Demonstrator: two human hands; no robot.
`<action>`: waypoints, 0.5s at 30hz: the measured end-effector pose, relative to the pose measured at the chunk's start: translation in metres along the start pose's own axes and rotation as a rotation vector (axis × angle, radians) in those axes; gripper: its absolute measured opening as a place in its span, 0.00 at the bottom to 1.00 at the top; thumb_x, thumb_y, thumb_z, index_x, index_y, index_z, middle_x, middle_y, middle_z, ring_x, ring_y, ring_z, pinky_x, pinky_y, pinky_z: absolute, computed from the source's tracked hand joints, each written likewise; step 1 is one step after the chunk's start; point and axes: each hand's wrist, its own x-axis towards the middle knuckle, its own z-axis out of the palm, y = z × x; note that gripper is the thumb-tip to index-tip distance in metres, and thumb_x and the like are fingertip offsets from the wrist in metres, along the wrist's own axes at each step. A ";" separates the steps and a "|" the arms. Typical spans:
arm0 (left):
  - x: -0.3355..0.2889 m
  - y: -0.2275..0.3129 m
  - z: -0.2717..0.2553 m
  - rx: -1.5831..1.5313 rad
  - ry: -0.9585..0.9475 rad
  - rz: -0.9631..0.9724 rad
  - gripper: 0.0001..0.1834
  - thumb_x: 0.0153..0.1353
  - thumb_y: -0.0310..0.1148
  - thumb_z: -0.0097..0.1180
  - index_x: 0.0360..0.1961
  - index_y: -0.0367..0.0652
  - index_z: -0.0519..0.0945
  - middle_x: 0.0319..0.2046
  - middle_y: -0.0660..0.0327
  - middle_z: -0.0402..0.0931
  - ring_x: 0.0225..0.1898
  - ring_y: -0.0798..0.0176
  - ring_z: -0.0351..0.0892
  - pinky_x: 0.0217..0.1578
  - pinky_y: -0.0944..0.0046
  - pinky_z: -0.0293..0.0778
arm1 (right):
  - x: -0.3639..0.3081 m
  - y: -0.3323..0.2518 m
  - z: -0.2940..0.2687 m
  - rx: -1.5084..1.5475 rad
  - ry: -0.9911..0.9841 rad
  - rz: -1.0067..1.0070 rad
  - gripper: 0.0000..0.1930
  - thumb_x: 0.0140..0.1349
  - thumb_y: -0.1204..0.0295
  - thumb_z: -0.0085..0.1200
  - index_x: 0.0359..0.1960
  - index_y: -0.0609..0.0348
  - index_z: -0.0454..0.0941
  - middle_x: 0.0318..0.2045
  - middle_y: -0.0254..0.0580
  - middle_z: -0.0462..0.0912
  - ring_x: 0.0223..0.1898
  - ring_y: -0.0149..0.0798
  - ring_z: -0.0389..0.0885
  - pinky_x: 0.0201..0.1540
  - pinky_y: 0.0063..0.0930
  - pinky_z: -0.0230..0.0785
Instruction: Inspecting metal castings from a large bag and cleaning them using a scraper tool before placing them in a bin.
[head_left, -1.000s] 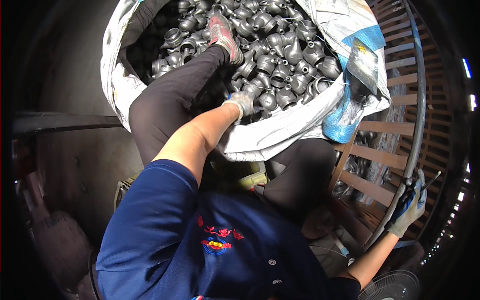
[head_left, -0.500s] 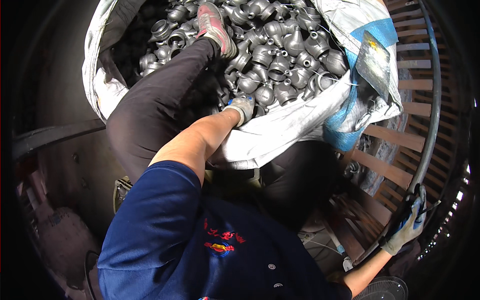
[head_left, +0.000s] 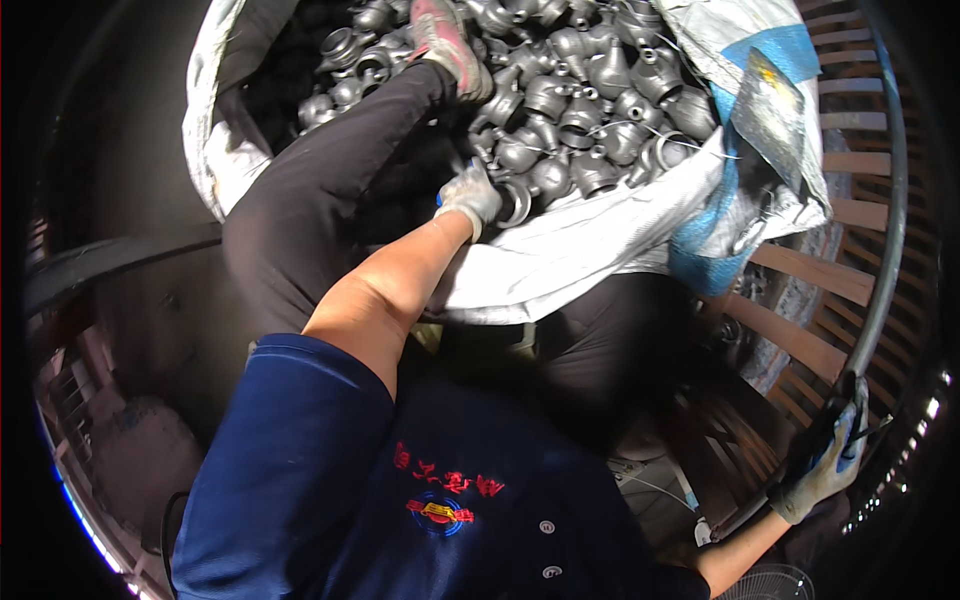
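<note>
Grey metal fittings (head_left: 550, 178), bulb-shaped with short necks and round openings, fill a big white woven sack (head_left: 580, 250). My left hand (head_left: 470, 195), in a pale glove with blue on it, reaches over the sack's near edge among them. Its fingers are blurred and partly hidden, so any hold on a fitting cannot be made out. Just right of it lies a fitting with a wide ring opening (head_left: 514, 201). Far to the right, my gloved right hand (head_left: 825, 460) is closed around a bent pipe rail (head_left: 890, 250), beside something dark and thin.
My leg (head_left: 300, 190) crosses into the sack, its red-and-grey shoe (head_left: 447, 42) standing on the fittings. A flat scuffed plate (head_left: 770, 115) leans at the sack's right rim. Slatted brown crate sides (head_left: 815, 270) stand at the right. A fan (head_left: 768, 582) shows at the lower edge.
The whole view has shifted slightly. My left hand has moved left and farther in among the fittings, baring the ring-mouthed one beside it. My right hand stays at the rail.
</note>
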 end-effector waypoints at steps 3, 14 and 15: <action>0.016 -0.026 0.000 -0.249 0.099 -0.033 0.23 0.49 0.32 0.47 0.49 0.38 0.69 0.45 0.45 0.73 0.49 0.48 0.72 0.49 0.57 0.68 | 0.002 0.000 0.005 0.048 -0.015 -0.024 0.17 0.63 0.79 0.36 0.51 0.81 0.63 0.49 0.61 0.71 0.52 0.47 0.70 0.58 0.35 0.60; -0.029 0.038 -0.059 -1.991 -0.834 0.167 0.17 0.64 0.38 0.40 0.47 0.39 0.73 0.41 0.57 0.76 0.41 0.61 0.78 0.42 0.60 0.76 | -0.002 -0.004 -0.006 -0.170 -0.014 -0.080 0.14 0.61 0.77 0.46 0.47 0.71 0.72 0.46 0.43 0.76 0.47 0.33 0.72 0.51 0.24 0.62; -0.043 0.043 -0.068 -2.042 -0.899 0.153 0.18 0.65 0.40 0.39 0.47 0.39 0.73 0.41 0.57 0.77 0.40 0.61 0.78 0.42 0.60 0.76 | -0.003 -0.005 -0.008 -0.155 -0.019 -0.076 0.14 0.60 0.77 0.47 0.47 0.71 0.72 0.46 0.43 0.76 0.47 0.32 0.72 0.51 0.24 0.62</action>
